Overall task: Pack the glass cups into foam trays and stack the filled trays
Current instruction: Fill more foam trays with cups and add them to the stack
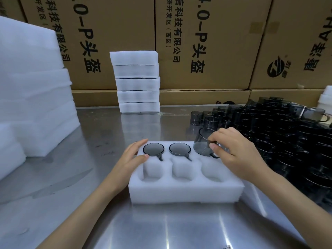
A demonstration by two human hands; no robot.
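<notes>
Steel table (89, 177): right hand (239, 155) pinches smoky glass cup (203, 143) (tilted) over foam tray (179, 191), left hand (133, 155) flat on it.

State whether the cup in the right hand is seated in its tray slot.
Not yet: the smoky glass cup is tilted, pinched above the far-right slot.

One open foam tray (185, 191) has six pockets: two hold seated cups (153, 149), three are empty. One more cup (203, 144) is held over the sixth. Five filled trays (137, 81) stand stacked. The loose cups (280, 130) are too many to count.
</notes>
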